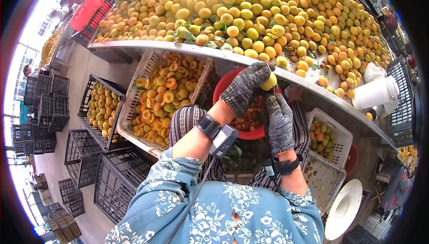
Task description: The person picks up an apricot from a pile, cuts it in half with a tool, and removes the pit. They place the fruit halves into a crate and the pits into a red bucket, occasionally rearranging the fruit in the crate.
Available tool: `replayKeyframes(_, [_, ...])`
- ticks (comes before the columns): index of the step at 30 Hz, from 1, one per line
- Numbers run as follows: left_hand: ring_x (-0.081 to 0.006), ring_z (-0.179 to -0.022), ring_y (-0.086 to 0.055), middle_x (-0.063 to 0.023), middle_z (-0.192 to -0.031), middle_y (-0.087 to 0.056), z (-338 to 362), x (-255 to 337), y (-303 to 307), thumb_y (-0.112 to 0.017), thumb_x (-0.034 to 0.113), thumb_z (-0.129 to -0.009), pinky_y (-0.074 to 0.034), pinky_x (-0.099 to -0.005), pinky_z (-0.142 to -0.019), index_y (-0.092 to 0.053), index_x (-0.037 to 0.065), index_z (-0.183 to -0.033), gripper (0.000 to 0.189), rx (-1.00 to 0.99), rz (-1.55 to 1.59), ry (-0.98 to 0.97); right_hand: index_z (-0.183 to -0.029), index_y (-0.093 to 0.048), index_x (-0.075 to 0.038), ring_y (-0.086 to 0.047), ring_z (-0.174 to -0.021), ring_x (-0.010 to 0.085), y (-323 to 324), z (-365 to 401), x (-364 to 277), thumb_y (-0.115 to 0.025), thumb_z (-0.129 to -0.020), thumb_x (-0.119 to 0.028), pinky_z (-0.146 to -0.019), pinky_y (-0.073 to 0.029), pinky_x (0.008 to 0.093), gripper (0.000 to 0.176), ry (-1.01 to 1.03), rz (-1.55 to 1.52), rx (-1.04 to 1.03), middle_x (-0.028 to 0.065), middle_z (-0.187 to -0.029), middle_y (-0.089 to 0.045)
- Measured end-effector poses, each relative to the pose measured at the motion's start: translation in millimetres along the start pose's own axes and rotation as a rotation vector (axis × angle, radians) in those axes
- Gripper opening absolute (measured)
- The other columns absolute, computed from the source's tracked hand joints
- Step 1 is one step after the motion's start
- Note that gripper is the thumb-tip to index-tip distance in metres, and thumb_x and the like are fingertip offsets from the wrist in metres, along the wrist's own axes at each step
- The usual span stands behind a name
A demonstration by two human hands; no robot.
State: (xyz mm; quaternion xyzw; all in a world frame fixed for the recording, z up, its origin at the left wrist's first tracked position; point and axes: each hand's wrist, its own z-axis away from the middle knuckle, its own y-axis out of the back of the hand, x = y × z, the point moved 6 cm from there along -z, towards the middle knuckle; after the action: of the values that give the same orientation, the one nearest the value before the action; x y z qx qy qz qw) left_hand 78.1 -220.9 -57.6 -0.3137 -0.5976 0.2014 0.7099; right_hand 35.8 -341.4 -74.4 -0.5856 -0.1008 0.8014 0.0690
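Observation:
My left hand [243, 87], in a grey knit glove, holds a yellow apricot [269, 82] above a red bowl [223, 87] of halved fruit on my lap. My right hand [279, 121], gloved the same, is closed just below the apricot; a thin blade seems to rise from it to the fruit, but it is too small to be sure. Both wrists carry black strapped devices. A large pile of apricots [250, 16] with some leaves covers the metal table [147, 46] in front of me.
A white crate of halved apricots [165, 94] sits left of my knees, with a black crate of whole fruit [102, 107] beyond it. Empty black crates [114, 177] stand on the floor at left. A white basket [324, 136] and a white tub [375, 93] are at right.

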Motion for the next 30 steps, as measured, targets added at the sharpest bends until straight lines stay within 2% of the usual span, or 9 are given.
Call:
replayKeyframes(2, [-0.0188, -0.088, -0.062, -0.008, -0.098, -0.061, -1.1, -1.9, 2.4, -0.056, 0.024, -0.094, -0.052, -0.0317, -0.079, -0.055, 0.001, -0.115, 0.031, 0.04, -0.049, -0.05, -0.107, -0.061, 0.001, -0.049, -0.08, 0.0044, -2.2, 3.8, 0.8, -0.055, -0.094, -0.014, -0.07, -0.042, 0.0193, 0.02, 0.034, -0.034, 0.006, -0.0033, -0.088, -0.058])
replayKeyframes(4, [-0.0205, -0.086, -0.062, -0.009, -0.097, -0.061, -6.7, -9.4, 14.3, -0.056, 0.025, -0.094, -0.053, -0.0341, -0.078, -0.055, 0.001, -0.114, 0.032, 0.052, -0.001, -0.072, -0.097, -0.061, -0.01, -0.046, -0.061, -0.0001, -5.4, 3.4, 2.6, -0.057, -0.095, -0.02, -0.051, -0.038, 0.0164, 0.012, 0.052, -0.009, -0.004, -0.009, -0.076, -0.056])
replayKeyframes(7, [-0.0238, -0.083, -0.062, -0.0111, -0.095, -0.061, -7.4, -5.5, 19.3, -0.056, 0.028, -0.094, -0.055, -0.0388, -0.074, -0.054, 0.001, -0.113, 0.033, 0.069, 0.143, -0.046, -0.097, -0.061, -0.01, -0.046, -0.06, -0.0004, -16.6, 14.7, 5.4, -0.057, -0.095, -0.022, -0.05, -0.037, 0.0164, 0.013, 0.013, -0.007, -0.03, -0.0091, -0.075, -0.055])
replayKeyframes(13, [-0.0261, -0.079, -0.064, -0.0131, -0.091, -0.062, -11.5, -19.5, 38.2, -0.057, 0.033, -0.094, -0.055, -0.0405, -0.074, -0.055, -0.001, -0.11, 0.037, 0.168, 0.175, -0.033, -0.106, -0.06, -0.005, -0.052, -0.065, 0.0033, -22.0, 19.6, -14.0, -0.054, -0.096, -0.02, -0.056, -0.042, 0.0179, 0.019, -0.089, 0.004, -0.057, -0.004, -0.079, -0.057])
replayKeyframes(15, [-0.0102, -0.091, -0.057, -0.0021, -0.102, -0.062, -8.6, -19.0, 33.4, -0.055, 0.031, -0.095, -0.049, -0.0263, -0.083, -0.059, 0.006, -0.113, 0.031, 0.076, 0.081, 0.027, -0.107, -0.058, -0.001, -0.057, -0.071, 0.007, -19.8, 11.3, -4.3, -0.053, -0.095, -0.017, -0.062, -0.048, 0.0199, 0.02, -0.175, -0.009, -0.061, 0.0008, -0.083, -0.06])
replayKeyframes(17, [-0.0099, -0.093, -0.057, -0.0012, -0.103, -0.061, 1.3, -16.5, 15.9, -0.056, 0.031, -0.095, -0.048, -0.0261, -0.083, -0.059, 0.006, -0.114, 0.031, 0.119, 0.097, 0.065, -0.112, -0.058, 0.002, -0.055, -0.082, 0.0064, -12.3, -9.0, 6.7, -0.053, -0.095, -0.014, -0.071, -0.046, 0.0194, 0.024, 0.087, -0.101, -0.04, 0.0019, -0.09, -0.062])
replayKeyframes(21, [-0.0115, -0.089, -0.057, -0.003, -0.1, -0.061, 3.8, -1.8, -0.6, -0.061, 0.03, -0.092, -0.049, -0.0258, -0.079, -0.059, 0.004, -0.106, 0.029, 0.031, -0.129, -0.037, -0.111, -0.06, 0.004, -0.055, -0.087, 0.0097, -8.2, -13.0, -5.2, -0.055, -0.094, -0.013, -0.078, -0.046, 0.0229, 0.025, 0.071, 0.021, -0.026, 0.004, -0.098, -0.064])
replayKeyframes(24, [-0.0089, -0.087, -0.054, -0.0015, -0.095, -0.059, -3.4, 4.1, 0.9, -0.061, 0.027, -0.091, -0.046, -0.0247, -0.079, -0.059, 0.003, -0.107, 0.029, 0.07, -0.52, -0.136, -0.111, -0.06, 0.004, -0.055, -0.089, 0.0105, -6.6, -7.7, -2.0, -0.055, -0.094, -0.012, -0.08, -0.045, 0.0234, 0.024, -0.042, 0.05, -0.019, 0.0052, -0.1, -0.064])
replayKeyframes(30, [-0.0098, -0.087, -0.054, -0.0032, -0.093, -0.058, 3.2, 9.4, -7.7, -0.057, 0.024, -0.093, -0.047, -0.0265, -0.081, -0.057, 0.002, -0.108, 0.027, 0.066, -0.629, -0.172, -0.106, -0.06, 0.0, -0.053, -0.079, 0.0073, -9.0, -2.5, 9.8, -0.054, -0.095, -0.013, -0.069, -0.044, 0.0212, 0.019, 0.001, -0.201, 0.044, 0.0019, -0.089, -0.062])
